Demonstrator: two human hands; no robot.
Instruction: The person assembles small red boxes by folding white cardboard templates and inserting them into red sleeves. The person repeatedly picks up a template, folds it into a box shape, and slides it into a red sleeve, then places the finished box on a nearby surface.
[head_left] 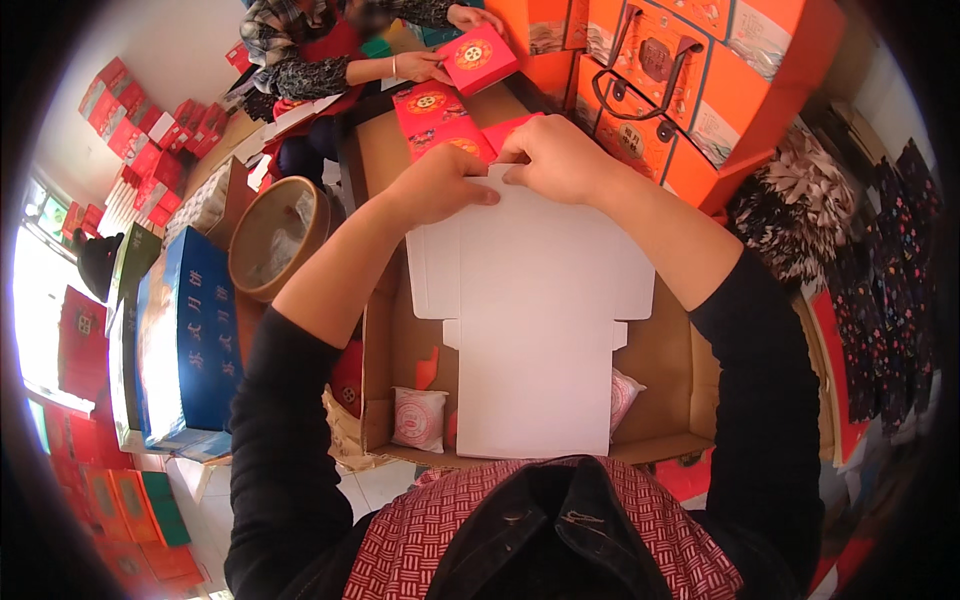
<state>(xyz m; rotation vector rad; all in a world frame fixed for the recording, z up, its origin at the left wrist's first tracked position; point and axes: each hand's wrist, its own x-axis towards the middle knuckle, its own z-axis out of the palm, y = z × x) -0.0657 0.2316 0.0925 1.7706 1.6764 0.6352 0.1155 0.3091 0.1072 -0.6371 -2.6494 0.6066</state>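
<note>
A flat, unfolded box blank (535, 320), its plain white side facing me, is spread over a shallow brown cardboard tray. My left hand (440, 185) grips its far edge, with the thumb lying on the white face. Close beside it, my right hand (560, 165) pinches the same edge; some fingers of both hands are hidden behind the card. Two white packets with red print lie in the tray: one packet (418, 419) left of the blank, the other packet (625, 395) partly covered by its right side. Just beyond my hands are red printed boxes (430, 108).
Across from me, a co-worker's hands (425, 66) hold a red box (480, 58). Orange gift boxes (650, 90) are stacked at the far right. A brown bowl (280, 240) and a blue carton (200, 335) stand left. The cardboard tray's wall (378, 390) surrounds the work area.
</note>
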